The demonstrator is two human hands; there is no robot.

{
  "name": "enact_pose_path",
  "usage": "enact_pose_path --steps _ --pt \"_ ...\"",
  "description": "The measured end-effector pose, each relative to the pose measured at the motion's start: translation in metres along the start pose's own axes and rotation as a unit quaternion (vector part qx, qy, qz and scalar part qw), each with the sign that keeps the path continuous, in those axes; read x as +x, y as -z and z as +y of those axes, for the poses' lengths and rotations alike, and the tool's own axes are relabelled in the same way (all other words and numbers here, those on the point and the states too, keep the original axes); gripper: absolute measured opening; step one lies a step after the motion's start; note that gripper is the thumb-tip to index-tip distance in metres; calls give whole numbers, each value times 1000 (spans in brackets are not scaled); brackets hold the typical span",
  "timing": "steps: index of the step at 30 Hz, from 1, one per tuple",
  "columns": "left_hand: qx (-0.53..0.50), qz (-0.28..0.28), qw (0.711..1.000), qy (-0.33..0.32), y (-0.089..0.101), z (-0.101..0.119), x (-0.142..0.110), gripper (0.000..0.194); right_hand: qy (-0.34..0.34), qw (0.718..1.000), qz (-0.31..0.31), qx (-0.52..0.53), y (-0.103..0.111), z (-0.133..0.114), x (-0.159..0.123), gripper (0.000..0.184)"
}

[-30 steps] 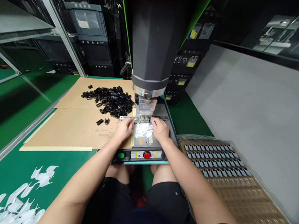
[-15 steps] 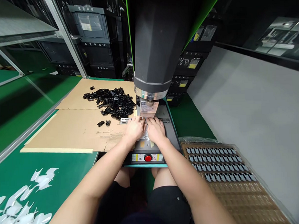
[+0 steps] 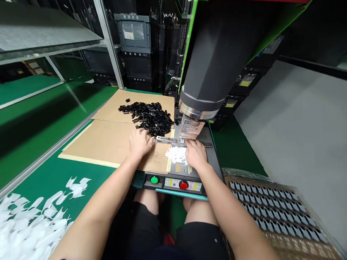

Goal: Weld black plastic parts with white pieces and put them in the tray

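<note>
My left hand (image 3: 141,143) is over the cardboard, just in front of the heap of small black clip-like parts (image 3: 152,117). Its fingers curl in toward the thumb, and what they hold is hidden. On the machine's grey plate, my right hand (image 3: 196,153) lies with fingers stretched forward by the metal fixture (image 3: 166,139). Those fingertips are close under the clear block (image 3: 192,128) on the machine head (image 3: 202,93). Thin white pieces (image 3: 177,155) lie on the plate, left of my right hand.
Cardboard (image 3: 104,143) covers part of the green table. White pieces (image 3: 30,230) are piled at the lower left. Green (image 3: 154,180) and red (image 3: 183,185) buttons face me on the machine's front. A tray of grey parts (image 3: 276,206) stands to the right. Crates (image 3: 136,35) are stacked behind.
My left hand has left the fixture and moved left to the cardboard, where two loose black parts lay. The right hand stays at the fixture. The view has turned left.
</note>
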State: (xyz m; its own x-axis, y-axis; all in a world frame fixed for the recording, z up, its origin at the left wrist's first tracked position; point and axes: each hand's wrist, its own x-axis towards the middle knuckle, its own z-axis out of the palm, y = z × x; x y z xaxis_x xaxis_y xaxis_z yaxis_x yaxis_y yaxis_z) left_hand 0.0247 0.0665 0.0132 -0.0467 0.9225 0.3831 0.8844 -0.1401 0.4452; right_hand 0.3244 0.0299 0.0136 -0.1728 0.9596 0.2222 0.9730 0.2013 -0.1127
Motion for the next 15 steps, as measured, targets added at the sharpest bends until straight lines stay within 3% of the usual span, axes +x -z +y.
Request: enact_pose_path --steps 3,5,12,15 --pt "32 -23 998 57 6 -41 0 46 -3 1000 7 -5 0 -2 1 59" --pt "29 -51 997 47 2 -49 -7 40 -5 1000 8 -10 0 -3 0 59" --pt "-16 -88 994 -67 -14 -14 -48 39 -19 1000 -1 -19 -3 -2 3 63" --pt "-44 -99 990 -88 -11 -18 -57 43 -22 1000 -5 -12 0 -2 3 62"
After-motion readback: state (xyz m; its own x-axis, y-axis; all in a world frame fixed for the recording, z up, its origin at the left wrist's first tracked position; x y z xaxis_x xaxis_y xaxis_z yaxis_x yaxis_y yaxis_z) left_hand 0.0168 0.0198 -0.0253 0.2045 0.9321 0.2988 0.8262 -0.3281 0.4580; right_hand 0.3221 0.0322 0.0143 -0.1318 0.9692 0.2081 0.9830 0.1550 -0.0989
